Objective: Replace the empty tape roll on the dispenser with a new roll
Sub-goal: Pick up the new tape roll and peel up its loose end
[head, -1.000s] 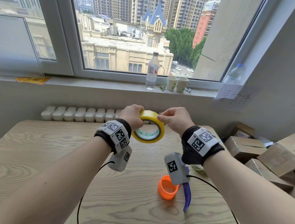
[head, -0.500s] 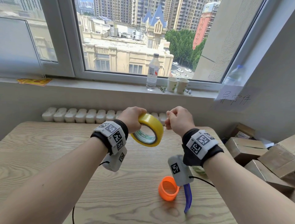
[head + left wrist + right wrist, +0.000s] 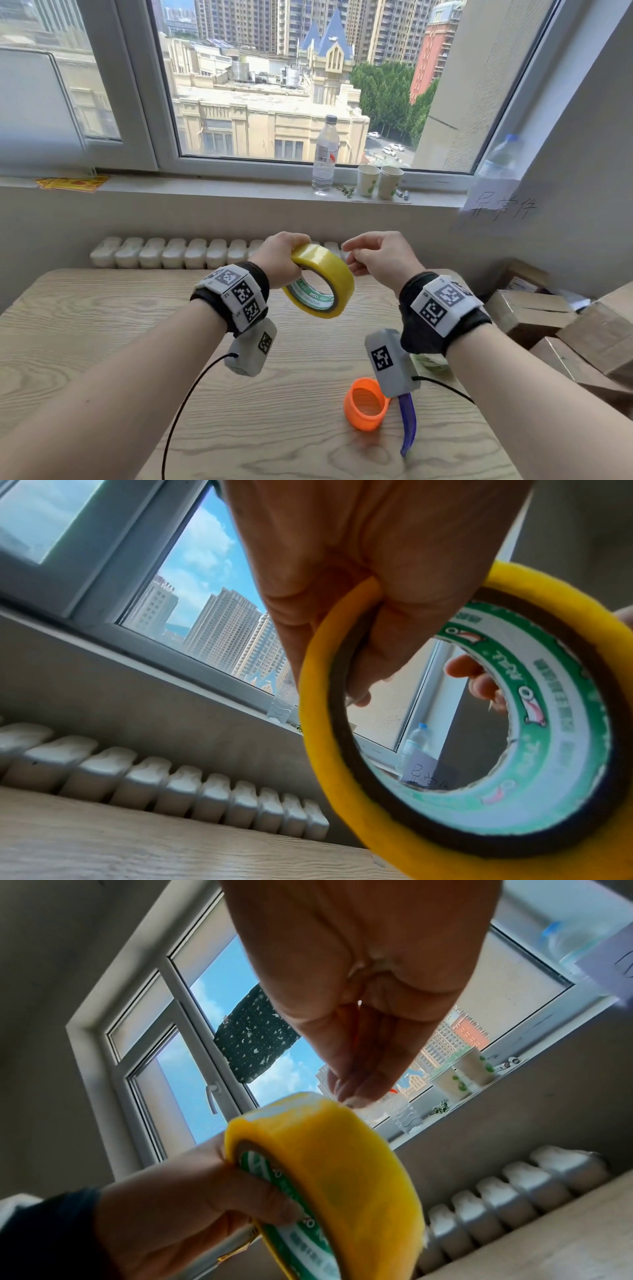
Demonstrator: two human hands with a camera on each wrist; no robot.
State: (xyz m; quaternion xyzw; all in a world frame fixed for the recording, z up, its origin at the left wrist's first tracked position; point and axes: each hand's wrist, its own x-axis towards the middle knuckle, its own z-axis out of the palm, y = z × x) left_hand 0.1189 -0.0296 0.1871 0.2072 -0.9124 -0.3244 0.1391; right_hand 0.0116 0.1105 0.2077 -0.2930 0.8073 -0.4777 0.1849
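Note:
A new yellow tape roll [image 3: 330,270] with a green and white core is held in the air above the wooden table [image 3: 102,325]. My left hand [image 3: 282,257] grips it at its upper left, thumb inside the core [image 3: 534,723] and fingers over the outer face. My right hand [image 3: 375,257] is just to the right of the roll's top edge, with thumb and fingers pinched together on the tape's free end [image 3: 352,1102]. On the table below lie an orange plastic ring [image 3: 364,404] and a blue curved dispenser piece [image 3: 408,428], partly hidden by the right wrist camera.
A white radiator [image 3: 178,251] runs along the wall behind the table. Cardboard boxes [image 3: 534,315] are stacked at the right. A water bottle [image 3: 324,154] and two paper cups [image 3: 378,181] stand on the window sill. A greenish item [image 3: 430,365] lies under my right wrist.
The roll has tilted from facing me to lying more slanted. My right hand has come off the roll's top and moved slightly right, fingers pinched.

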